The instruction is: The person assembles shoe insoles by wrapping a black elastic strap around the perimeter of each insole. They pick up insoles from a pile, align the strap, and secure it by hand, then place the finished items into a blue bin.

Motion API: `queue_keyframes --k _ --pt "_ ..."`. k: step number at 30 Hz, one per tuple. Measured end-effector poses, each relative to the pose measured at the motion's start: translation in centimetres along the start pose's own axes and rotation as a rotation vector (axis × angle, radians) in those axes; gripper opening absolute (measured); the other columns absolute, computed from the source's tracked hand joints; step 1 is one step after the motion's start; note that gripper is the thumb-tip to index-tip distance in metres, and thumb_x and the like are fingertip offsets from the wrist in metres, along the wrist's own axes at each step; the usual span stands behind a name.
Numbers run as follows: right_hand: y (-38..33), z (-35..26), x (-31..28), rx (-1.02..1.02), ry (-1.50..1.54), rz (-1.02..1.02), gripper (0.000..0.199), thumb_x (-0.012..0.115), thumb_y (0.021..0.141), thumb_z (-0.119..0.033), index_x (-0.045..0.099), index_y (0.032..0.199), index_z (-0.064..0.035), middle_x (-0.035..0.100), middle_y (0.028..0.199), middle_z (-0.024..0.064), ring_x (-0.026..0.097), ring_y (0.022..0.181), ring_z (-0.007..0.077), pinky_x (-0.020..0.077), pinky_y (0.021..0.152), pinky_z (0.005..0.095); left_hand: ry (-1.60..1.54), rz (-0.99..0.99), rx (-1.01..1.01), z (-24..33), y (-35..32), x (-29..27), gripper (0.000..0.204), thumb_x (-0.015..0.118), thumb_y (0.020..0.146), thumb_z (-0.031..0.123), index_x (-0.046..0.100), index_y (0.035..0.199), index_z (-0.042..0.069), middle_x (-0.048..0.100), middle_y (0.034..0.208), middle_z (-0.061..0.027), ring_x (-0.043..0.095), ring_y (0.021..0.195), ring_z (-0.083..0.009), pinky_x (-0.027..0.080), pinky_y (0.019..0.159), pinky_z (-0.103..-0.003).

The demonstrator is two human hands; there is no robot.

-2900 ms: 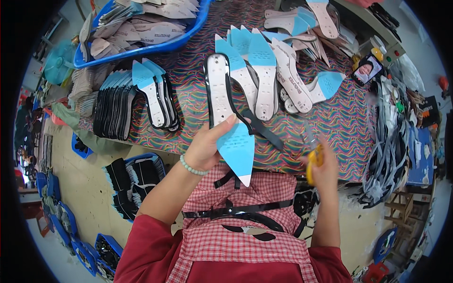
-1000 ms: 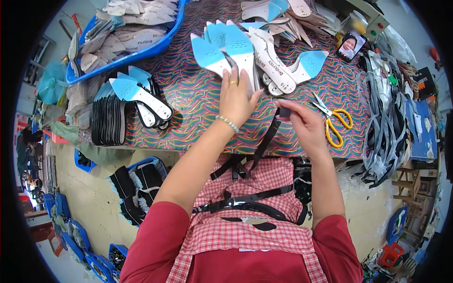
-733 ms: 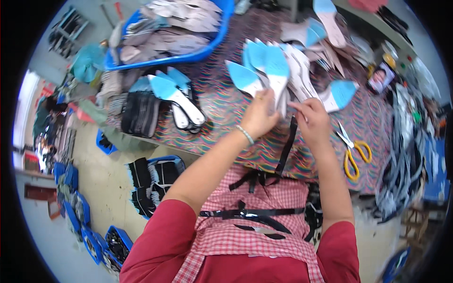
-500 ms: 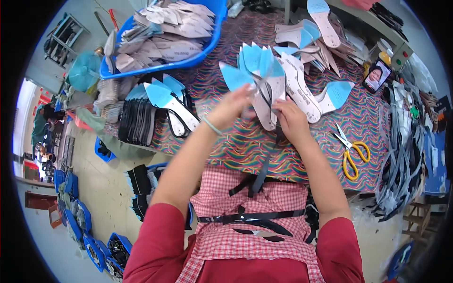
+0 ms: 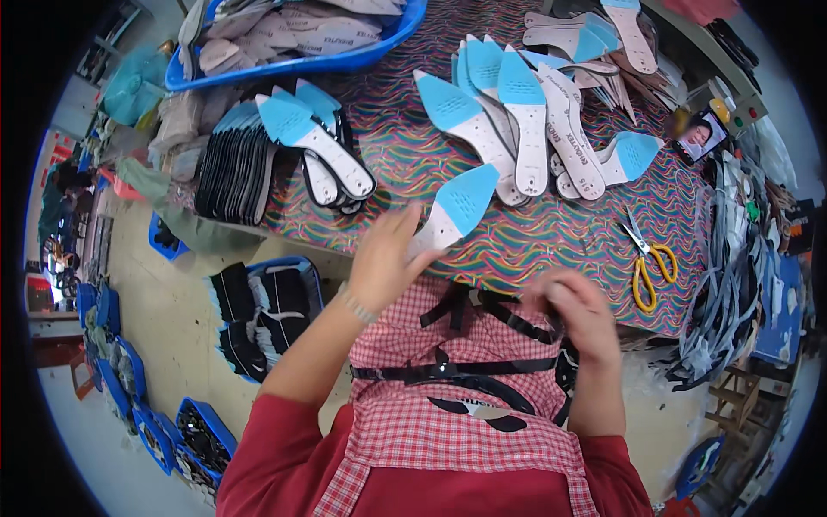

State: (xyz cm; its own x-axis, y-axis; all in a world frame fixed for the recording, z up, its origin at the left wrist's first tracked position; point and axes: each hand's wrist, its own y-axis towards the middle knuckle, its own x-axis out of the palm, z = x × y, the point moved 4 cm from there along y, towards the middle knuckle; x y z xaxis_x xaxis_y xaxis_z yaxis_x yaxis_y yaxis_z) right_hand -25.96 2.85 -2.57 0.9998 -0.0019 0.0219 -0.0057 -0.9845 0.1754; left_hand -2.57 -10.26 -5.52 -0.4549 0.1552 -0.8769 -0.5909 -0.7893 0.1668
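Observation:
My left hand (image 5: 388,263) grips the heel end of a shoe insole (image 5: 465,202), pale with a blue pointed toe, at the table's front edge. My right hand (image 5: 579,314) is off the front edge, fingers curled in and slightly blurred. A black strip (image 5: 521,325) over my apron runs up to its fingers; whatever they hold is hidden. Beyond my hands, several blue-toed insoles (image 5: 521,112) lie fanned out, with printed pale ones (image 5: 564,138) beside them. More insoles (image 5: 323,151), edged in black, rest at left on the table.
Yellow-handled scissors (image 5: 646,267) lie open at the table's right. A blue tub (image 5: 362,62) of insoles stands at the back left, near a dark stack (image 5: 233,168). Grey strips (image 5: 728,276) hang off the right edge. A phone (image 5: 699,136) is propped behind them.
My left hand came down and towards me, with a single insole now in it. My right hand let go of the insole pile and drew back off the table edge.

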Motion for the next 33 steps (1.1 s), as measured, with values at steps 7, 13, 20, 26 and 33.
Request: queue_keyframes --k 7,13,20,26,33 --pt "2.6 1.4 3.8 0.242 0.045 0.314 0.009 0.061 0.089 -0.006 0.062 0.096 0.0001 0.063 0.086 0.0013 0.056 0.078 0.0063 0.0455 0.07 0.0213 -1.068 -0.272 -0.299 2.5 3.2 2.3 0.032 0.065 0.086 0.014 0.057 0.112 -0.002 0.064 0.098 -0.0039 0.061 0.085 -0.0112 0.049 0.073 -0.027" --pt "2.1 0.4 4.0 0.287 0.584 0.164 0.014 0.063 0.088 -0.006 0.058 0.101 -0.0023 0.061 0.089 0.0011 0.057 0.079 0.0051 0.047 0.072 0.0197 -1.64 -0.249 -0.546 7.9 -0.1 -1.9 0.02 0.062 0.087 0.009 0.059 0.105 0.0 0.066 0.094 -0.0074 0.066 0.077 -0.0158 0.054 0.067 -0.029" --pt "2.0 0.2 4.3 0.261 0.533 0.243 0.018 0.066 0.086 -0.003 0.056 0.101 -0.0021 0.059 0.091 0.0009 0.057 0.084 0.0054 0.0481 0.074 0.0192 -1.352 0.088 -0.382 8.4 -0.6 -1.5 0.016 0.067 0.084 0.005 0.067 0.1 0.002 0.068 0.092 -0.002 0.061 0.08 -0.0067 0.048 0.071 -0.022" --pt "2.4 0.6 3.7 0.24 0.468 0.268 0.019 0.069 0.083 -0.004 0.058 0.097 -0.0012 0.061 0.09 0.0036 0.058 0.082 0.0069 0.0481 0.074 0.0197 -1.312 0.096 -0.3 8.6 -0.5 -1.7 0.017 0.068 0.083 0.002 0.067 0.099 0.0 0.068 0.093 -0.0034 0.062 0.082 -0.0083 0.049 0.072 -0.023" --pt "3.0 -3.4 3.8 -0.226 -0.463 0.137 0.012 0.066 0.081 -0.008 0.065 0.091 -0.0012 0.062 0.086 0.0119 0.059 0.083 0.0288 0.0467 0.075 0.0369 -1.148 -0.038 -0.048 8.5 0.7 -2.6 0.024 0.064 0.085 0.009 0.063 0.107 0.0 0.065 0.107 -0.0145 0.062 0.096 -0.0197 0.048 0.084 -0.032"
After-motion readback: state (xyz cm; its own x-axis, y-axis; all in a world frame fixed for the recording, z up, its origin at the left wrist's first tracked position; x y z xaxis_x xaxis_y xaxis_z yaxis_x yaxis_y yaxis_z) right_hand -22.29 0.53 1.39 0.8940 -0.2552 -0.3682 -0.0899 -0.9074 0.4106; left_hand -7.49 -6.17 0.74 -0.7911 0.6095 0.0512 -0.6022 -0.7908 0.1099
